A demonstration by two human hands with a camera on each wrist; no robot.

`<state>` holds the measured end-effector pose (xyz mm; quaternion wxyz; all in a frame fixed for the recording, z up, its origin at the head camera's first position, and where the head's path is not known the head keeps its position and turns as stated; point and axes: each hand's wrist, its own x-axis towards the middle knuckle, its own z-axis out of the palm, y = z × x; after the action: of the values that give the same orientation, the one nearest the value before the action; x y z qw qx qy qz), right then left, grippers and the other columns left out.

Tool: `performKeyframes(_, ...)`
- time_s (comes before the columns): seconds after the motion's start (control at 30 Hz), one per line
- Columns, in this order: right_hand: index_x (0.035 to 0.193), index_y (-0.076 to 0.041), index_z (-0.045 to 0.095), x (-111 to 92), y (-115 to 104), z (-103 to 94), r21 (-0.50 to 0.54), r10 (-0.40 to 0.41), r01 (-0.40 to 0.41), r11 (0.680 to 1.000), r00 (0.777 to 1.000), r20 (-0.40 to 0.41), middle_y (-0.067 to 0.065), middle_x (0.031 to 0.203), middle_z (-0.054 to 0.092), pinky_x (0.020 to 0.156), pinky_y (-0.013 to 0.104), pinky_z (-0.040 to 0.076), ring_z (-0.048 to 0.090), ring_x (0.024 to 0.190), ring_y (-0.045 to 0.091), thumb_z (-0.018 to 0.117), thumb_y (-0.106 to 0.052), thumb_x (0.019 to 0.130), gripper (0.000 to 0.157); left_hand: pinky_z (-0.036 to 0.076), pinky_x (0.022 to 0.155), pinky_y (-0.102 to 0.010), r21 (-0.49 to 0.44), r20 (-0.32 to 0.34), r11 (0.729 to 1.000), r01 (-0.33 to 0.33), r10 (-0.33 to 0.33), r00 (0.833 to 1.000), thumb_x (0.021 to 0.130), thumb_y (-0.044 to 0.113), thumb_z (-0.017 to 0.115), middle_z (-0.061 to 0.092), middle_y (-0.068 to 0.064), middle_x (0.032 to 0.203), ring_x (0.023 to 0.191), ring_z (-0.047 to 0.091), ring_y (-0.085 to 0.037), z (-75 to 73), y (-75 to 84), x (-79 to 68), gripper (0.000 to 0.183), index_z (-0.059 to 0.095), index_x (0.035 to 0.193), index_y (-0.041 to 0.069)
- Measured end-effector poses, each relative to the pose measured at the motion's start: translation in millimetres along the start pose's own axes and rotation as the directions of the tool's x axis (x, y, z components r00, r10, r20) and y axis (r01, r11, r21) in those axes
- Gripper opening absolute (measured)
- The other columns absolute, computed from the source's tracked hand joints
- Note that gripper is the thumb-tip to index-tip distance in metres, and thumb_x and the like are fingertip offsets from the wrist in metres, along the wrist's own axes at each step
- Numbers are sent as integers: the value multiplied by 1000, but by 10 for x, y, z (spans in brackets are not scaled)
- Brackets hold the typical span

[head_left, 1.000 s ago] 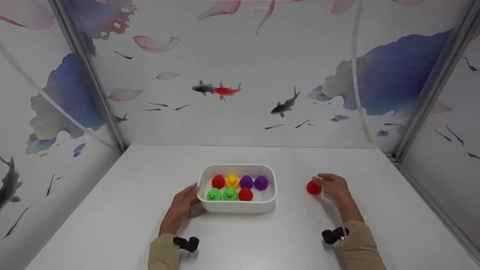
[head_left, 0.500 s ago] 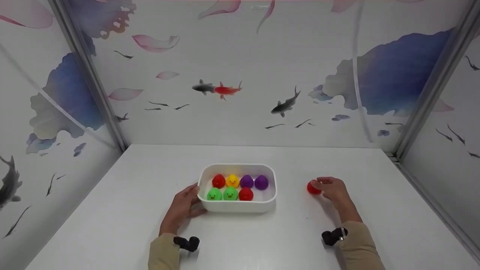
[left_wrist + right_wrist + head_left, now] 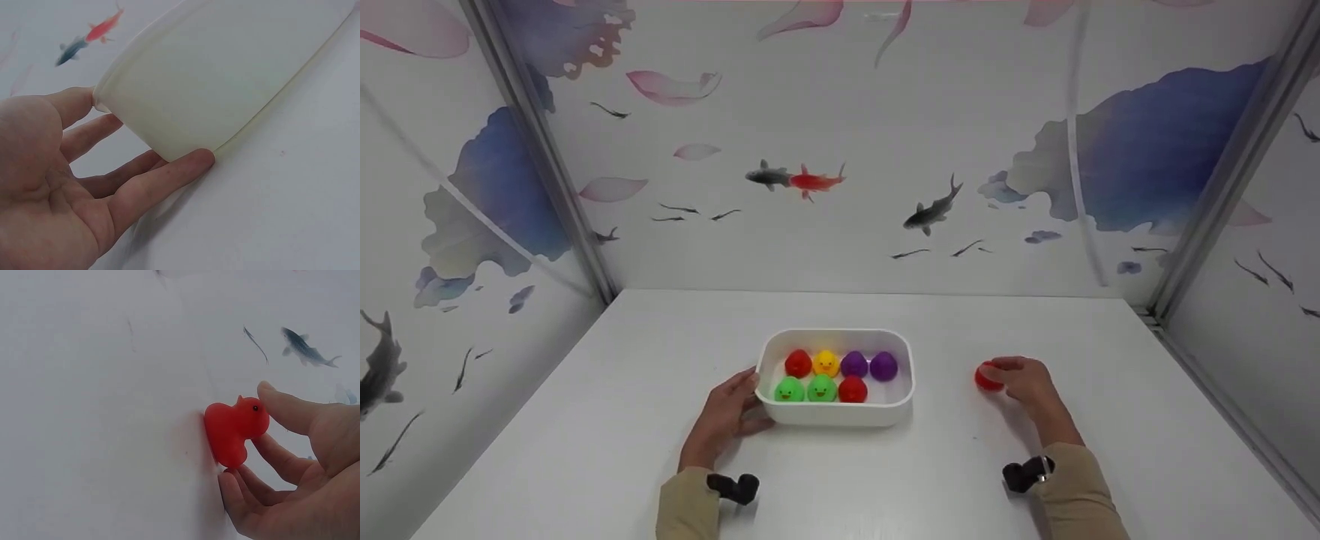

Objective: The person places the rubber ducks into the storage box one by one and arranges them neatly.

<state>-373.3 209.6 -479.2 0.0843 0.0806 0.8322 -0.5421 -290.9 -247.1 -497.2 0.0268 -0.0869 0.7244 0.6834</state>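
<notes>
A small red toy duck (image 3: 230, 430) appears to rest on the table to the right of the box. My right hand (image 3: 1027, 381) holds it between the fingertips, at its head and lower side in the right wrist view. In the head view those fingers cover part of the duck. My left hand (image 3: 726, 409) grips the left end of a white plastic box (image 3: 840, 415), with digits at the rim and near the base in the left wrist view. Inside the box sit red ducks (image 3: 853, 389), green ducks (image 3: 821, 388), a yellow duck (image 3: 826, 363) and purple ducks (image 3: 883, 366).
The white table (image 3: 840, 487) runs back to a wall (image 3: 840, 255) printed with fish and petals. Printed side panels with metal posts (image 3: 536, 150) flank it. Black camera mounts (image 3: 735, 489) sit at both wrists, over beige sleeves (image 3: 688, 506).
My right fingers have moved slightly down and closed around the red duck, which has barely shifted. The left hand and the box stay where they were.
</notes>
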Motion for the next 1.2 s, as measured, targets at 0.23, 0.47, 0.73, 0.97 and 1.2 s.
performKeyframes(0.23, 143, 4, 45, 19, 7, 6, -39, 26, -26, 999, 1000, -1, 27, 146, 45, 111, 49, 45, 47, 127, 40, 67, -30, 95, 62, 61, 90, -40, 10, -3, 1000, -7, 7, 1000, 105, 38, 49, 49, -15, 153, 134, 54, -36, -6, -21, 25, 53, 43, 153, 18)
performKeyframes(0.47, 141, 5, 47, 19, -2, 1, -53, 44, -45, 998, 999, -7, 27, 143, 48, 107, 48, 47, 49, 124, 38, 70, -30, 94, 63, 61, 91, -42, 14, -4, 1000, -10, 10, 1000, 106, 37, 49, 48, -15, 154, 136, 53, -37, -3, -27, 17, 52, 43, 153, 18)
performKeyframes(0.73, 142, 4, 45, -93, -211, -18, -33, -32, 32, 999, 999, -3, 28, 144, 47, 111, 48, 48, 48, 128, 41, 69, -32, 95, 63, 60, 92, -42, 14, 3, 1000, -12, 12, 1000, 105, 39, 49, 48, -14, 154, 135, 54, -36, -7, -3, 18, 52, 43, 153, 19)
performKeyframes(0.97, 140, 3, 48, -224, -426, 16, -23, -112, 112, 993, 994, 4, 26, 142, 50, 110, 44, 50, 51, 127, 38, 69, -32, 95, 61, 60, 92, -40, 26, 0, 1000, -6, 6, 1000, 105, 39, 48, 49, -13, 154, 135, 54, -35, 0, -4, 26, 51, 43, 153, 21)
performKeyframes(1.2, 140, 0, 50, -302, -543, 63, -15, -135, 135, 991, 991, -5, 23, 142, 52, 109, 42, 51, 53, 126, 35, 68, -34, 96, 58, 61, 90, -41, -6, -6, 1000, 1, -1, 1000, 106, 37, 48, 50, -17, 151, 132, 57, -36, 2, -21, 37, 51, 43, 153, 18)
